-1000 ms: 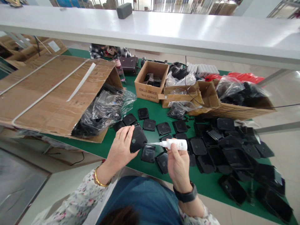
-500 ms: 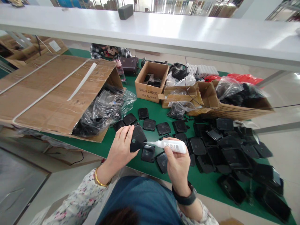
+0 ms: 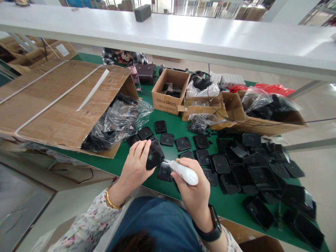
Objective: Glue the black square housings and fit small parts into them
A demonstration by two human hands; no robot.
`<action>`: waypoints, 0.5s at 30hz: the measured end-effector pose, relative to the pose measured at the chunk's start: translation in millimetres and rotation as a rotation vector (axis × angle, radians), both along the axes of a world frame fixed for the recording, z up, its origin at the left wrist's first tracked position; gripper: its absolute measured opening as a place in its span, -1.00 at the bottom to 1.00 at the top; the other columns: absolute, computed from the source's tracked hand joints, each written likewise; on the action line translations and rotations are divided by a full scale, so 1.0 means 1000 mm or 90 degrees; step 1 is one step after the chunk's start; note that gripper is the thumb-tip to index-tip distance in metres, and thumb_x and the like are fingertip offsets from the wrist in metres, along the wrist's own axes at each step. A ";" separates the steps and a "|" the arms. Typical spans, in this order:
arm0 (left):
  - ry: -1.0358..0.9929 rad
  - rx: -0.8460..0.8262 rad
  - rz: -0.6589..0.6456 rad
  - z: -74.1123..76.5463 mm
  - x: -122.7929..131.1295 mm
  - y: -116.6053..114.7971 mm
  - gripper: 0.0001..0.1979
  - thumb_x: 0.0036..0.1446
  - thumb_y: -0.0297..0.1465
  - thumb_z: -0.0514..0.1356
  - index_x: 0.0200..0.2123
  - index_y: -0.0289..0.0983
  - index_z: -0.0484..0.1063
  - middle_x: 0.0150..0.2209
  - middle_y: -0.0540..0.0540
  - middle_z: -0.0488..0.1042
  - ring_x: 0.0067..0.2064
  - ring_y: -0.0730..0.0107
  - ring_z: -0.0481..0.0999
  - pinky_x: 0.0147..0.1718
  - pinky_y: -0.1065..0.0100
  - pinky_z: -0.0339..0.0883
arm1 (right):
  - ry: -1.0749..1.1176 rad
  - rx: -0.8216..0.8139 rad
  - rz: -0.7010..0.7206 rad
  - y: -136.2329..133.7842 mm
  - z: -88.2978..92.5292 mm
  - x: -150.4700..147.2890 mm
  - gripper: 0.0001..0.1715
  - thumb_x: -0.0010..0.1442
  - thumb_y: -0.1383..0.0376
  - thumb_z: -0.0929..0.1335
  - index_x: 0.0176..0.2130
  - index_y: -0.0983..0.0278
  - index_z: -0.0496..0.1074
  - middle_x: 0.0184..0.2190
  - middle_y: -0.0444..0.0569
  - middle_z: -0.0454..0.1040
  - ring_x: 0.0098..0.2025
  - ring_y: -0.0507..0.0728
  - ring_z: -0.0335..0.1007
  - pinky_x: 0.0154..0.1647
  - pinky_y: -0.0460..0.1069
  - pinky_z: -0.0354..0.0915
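By the surface's (image 3: pixel 233 206) near edge, my left hand (image 3: pixel 134 169) gripped a cover (image 3: pixel 154 155). My right hand (image 3: pixel 195 194) grasped a bottle (image 3: pixel 184 173), likely for aiming.

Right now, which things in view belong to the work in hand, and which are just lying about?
Belonging:
black part, in the left hand
white bottle, in the right hand
probably the similar black parts on the green table

Apparently lying about:
grey block on the white shelf
pink-topped bottle
dark bag
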State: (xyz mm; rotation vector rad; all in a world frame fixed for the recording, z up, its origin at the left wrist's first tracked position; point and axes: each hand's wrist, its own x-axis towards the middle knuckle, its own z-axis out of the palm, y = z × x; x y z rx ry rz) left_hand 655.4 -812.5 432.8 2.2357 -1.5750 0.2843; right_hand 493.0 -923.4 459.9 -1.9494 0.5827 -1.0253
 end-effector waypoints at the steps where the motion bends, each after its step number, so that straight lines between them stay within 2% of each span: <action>1: 0.001 0.001 0.000 0.000 0.000 0.000 -0.23 0.08 -0.34 0.23 0.27 -0.43 -0.05 0.12 -0.36 0.22 0.17 -0.08 0.18 0.15 -0.03 0.17 | -0.007 -0.025 0.008 0.001 0.001 0.001 -0.68 0.11 0.38 0.43 -0.11 0.19 0.38 -0.20 -0.01 0.47 -0.16 0.15 0.41 -0.14 0.07 0.36; 5: 0.008 0.002 0.012 0.001 -0.003 -0.002 -0.22 0.08 -0.32 0.23 0.27 -0.43 -0.06 0.11 -0.37 0.22 0.16 -0.08 0.18 0.15 -0.03 0.16 | -0.013 -0.118 0.050 0.009 -0.001 -0.001 -0.52 0.08 0.48 0.41 -0.01 0.18 0.34 -0.18 0.03 0.47 -0.15 0.17 0.40 -0.15 0.12 0.39; 10: 0.076 -0.006 0.055 0.001 -0.008 -0.003 -0.16 0.02 -0.29 0.27 0.26 -0.41 -0.06 0.11 -0.36 0.21 0.15 -0.08 0.20 0.14 -0.03 0.16 | 0.005 -0.219 0.124 0.018 -0.015 -0.013 -0.33 0.10 0.55 0.34 0.16 0.20 0.22 -0.05 0.13 0.44 -0.05 0.23 0.38 -0.11 0.20 0.40; 15: 0.219 -0.003 0.120 -0.002 -0.013 -0.001 -0.08 -0.12 -0.30 0.35 0.26 -0.30 -0.03 0.12 -0.28 0.21 0.14 -0.05 0.21 0.12 -0.03 0.18 | -0.024 -0.215 0.117 0.021 -0.017 -0.020 -0.26 0.06 0.53 0.40 0.18 0.18 0.21 -0.04 0.13 0.43 -0.02 0.24 0.36 -0.11 0.21 0.41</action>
